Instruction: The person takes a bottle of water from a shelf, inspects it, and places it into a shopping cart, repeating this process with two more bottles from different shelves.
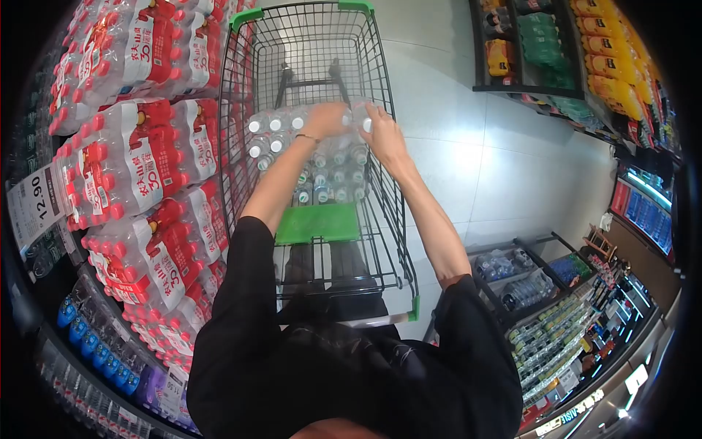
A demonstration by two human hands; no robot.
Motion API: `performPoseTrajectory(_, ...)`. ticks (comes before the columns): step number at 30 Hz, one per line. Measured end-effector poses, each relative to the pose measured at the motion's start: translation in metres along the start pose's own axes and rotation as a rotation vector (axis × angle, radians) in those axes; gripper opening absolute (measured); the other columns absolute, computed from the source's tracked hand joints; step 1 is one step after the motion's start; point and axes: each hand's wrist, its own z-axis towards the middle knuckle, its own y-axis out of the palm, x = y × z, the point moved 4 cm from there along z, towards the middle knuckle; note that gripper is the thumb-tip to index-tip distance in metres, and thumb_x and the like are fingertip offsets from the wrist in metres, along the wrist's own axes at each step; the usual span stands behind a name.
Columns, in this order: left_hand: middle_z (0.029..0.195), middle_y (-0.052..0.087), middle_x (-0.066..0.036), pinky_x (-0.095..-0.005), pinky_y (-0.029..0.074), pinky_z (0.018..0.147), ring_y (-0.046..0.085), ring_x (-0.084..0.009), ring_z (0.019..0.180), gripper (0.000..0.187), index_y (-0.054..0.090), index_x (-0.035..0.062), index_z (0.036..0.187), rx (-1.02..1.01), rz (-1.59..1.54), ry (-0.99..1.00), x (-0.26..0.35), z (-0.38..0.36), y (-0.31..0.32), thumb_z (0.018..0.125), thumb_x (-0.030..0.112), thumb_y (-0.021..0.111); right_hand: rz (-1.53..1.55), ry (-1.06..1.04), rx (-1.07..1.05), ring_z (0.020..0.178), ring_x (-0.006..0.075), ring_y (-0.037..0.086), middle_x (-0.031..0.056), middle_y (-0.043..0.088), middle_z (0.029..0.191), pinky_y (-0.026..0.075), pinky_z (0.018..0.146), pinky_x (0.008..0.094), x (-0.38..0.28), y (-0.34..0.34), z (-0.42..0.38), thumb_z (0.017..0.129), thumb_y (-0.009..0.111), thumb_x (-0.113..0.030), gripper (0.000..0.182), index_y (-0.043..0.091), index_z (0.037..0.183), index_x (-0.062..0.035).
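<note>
Clear bottles with white caps point(276, 145) stand in plastic-wrapped packs inside a black wire shopping cart point(391, 192). My left hand point(326, 121), smeared by motion, is bent over the far row of caps, its fingers mostly hidden. At the far right corner of the bottles, my right hand point(385, 136) has its fingers closed around a white-capped bottle top point(367, 125), close to the cart's side wall. More bottles show lower down, nearer to me. Between them and my body lies the cart's green seat flap point(317, 222).
Stacked packs of red-capped water bottles point(146, 157) rise close along the cart's left side. A drink shelf point(541, 47) stands at the far right, and a rack of bottles point(519, 278) at the near right. Tiled floor point(446, 110) runs along the cart's right side.
</note>
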Motion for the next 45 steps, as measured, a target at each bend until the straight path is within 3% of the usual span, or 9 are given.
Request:
performPoseTrajectory(4, 0.114, 0.068, -0.019, -0.0474, 0.05, 0.094, 0.064, -0.0376, 0.107, 0.068, 0.059, 0.0086, 0.13, 0.152, 0.065, 0.078, -0.015, 0.008, 0.015, 0.072, 0.038, 0.078, -0.05, -0.016, 0.026, 0.099, 0.0449, 0.064, 0.0258, 0.062, 0.113, 0.055, 0.08, 0.0507, 0.005, 0.015, 0.0, 0.084, 0.073, -0.017, 0.046, 0.053, 0.122, -0.002)
performPoseTrajectory(12, 0.109, 0.07, -0.019, -0.0466, 0.053, 0.091, 0.066, -0.0375, 0.101, 0.063, 0.058, 0.0091, 0.131, 0.155, 0.017, 0.089, -0.036, 0.015, 0.031, 0.071, 0.018, 0.075, -0.075, 0.134, -0.094, 0.099, 0.0447, 0.065, 0.0283, 0.063, 0.11, 0.055, 0.082, 0.0516, 0.045, 0.057, 0.032, 0.083, 0.073, -0.017, 0.045, 0.056, 0.119, 0.0025)
performPoseTrajectory(20, 0.12, 0.064, -0.015, -0.0471, 0.053, 0.09, 0.065, -0.0364, 0.103, 0.064, 0.057, 0.0108, 0.132, 0.188, 0.049, 0.103, -0.037, 0.011, 0.031, 0.073, 0.028, 0.073, -0.093, 0.205, -0.248, 0.104, 0.045, 0.064, 0.0292, 0.065, 0.108, 0.053, 0.089, 0.0518, 0.075, 0.087, 0.062, 0.083, 0.071, -0.015, 0.04, 0.057, 0.115, 0.0043)
performPoseTrajectory(26, 0.121, 0.064, -0.014, -0.0458, 0.053, 0.089, 0.065, -0.0359, 0.103, 0.065, 0.057, 0.0106, 0.132, 0.177, 0.069, 0.13, -0.031, 0.008, 0.021, 0.072, 0.03, 0.073, -0.128, 0.213, -0.269, 0.106, 0.0444, 0.063, 0.0295, 0.064, 0.11, 0.053, 0.089, 0.0504, 0.083, 0.108, 0.064, 0.087, 0.06, -0.006, 0.03, 0.056, 0.114, 0.0062)
performPoseTrajectory(32, 0.114, 0.068, -0.018, -0.0454, 0.054, 0.086, 0.067, -0.0366, 0.097, 0.063, 0.058, 0.0086, 0.128, 0.151, 0.124, 0.104, -0.03, 0.009, 0.019, 0.071, 0.031, 0.074, -0.495, 0.088, -0.089, 0.111, 0.0363, 0.059, 0.0223, 0.063, 0.115, 0.053, 0.09, 0.0412, 0.095, 0.145, 0.054, 0.088, 0.056, -0.006, 0.031, 0.059, 0.117, 0.0054)
performPoseTrajectory(35, 0.113, 0.069, -0.02, -0.0464, 0.054, 0.085, 0.068, -0.0381, 0.096, 0.065, 0.057, 0.0101, 0.131, 0.121, 0.113, 0.093, -0.035, 0.012, 0.023, 0.072, 0.031, 0.074, -0.65, 0.023, -0.205, 0.112, 0.0334, 0.058, 0.0201, 0.064, 0.116, 0.052, 0.09, 0.0382, 0.069, 0.122, 0.058, 0.087, 0.057, -0.009, 0.032, 0.062, 0.116, 0.0046)
performPoseTrajectory(38, 0.113, 0.069, -0.02, -0.0474, 0.054, 0.085, 0.067, -0.0384, 0.097, 0.067, 0.055, 0.01, 0.132, 0.094, 0.105, 0.072, -0.033, 0.012, 0.024, 0.072, 0.032, 0.074, -0.533, 0.028, -0.266, 0.11, 0.0366, 0.059, 0.0241, 0.066, 0.107, 0.053, 0.091, 0.0439, 0.066, 0.114, 0.063, 0.086, 0.056, -0.006, 0.023, 0.058, 0.106, 0.0042)
performPoseTrajectory(41, 0.114, 0.068, -0.02, -0.0479, 0.054, 0.086, 0.067, -0.0383, 0.099, 0.068, 0.054, 0.0099, 0.133, 0.096, 0.122, 0.065, -0.033, 0.012, 0.021, 0.072, 0.032, 0.074, -0.624, -0.002, -0.341, 0.107, 0.0337, 0.061, 0.0185, 0.065, 0.115, 0.053, 0.089, 0.0404, 0.074, 0.121, 0.07, 0.088, 0.056, -0.011, 0.027, 0.067, 0.111, -0.0003)
performPoseTrajectory(45, 0.103, 0.069, -0.019, -0.0472, 0.054, 0.082, 0.067, -0.0365, 0.094, 0.057, 0.059, 0.0067, 0.119, 0.161, 0.121, 0.072, -0.029, 0.01, 0.021, 0.069, 0.029, 0.074, -0.573, -0.17, -0.085, 0.106, 0.0343, 0.063, 0.019, 0.068, 0.112, 0.053, 0.091, 0.0399, 0.089, 0.134, 0.07, 0.087, 0.057, -0.011, 0.024, 0.068, 0.107, -0.0016)
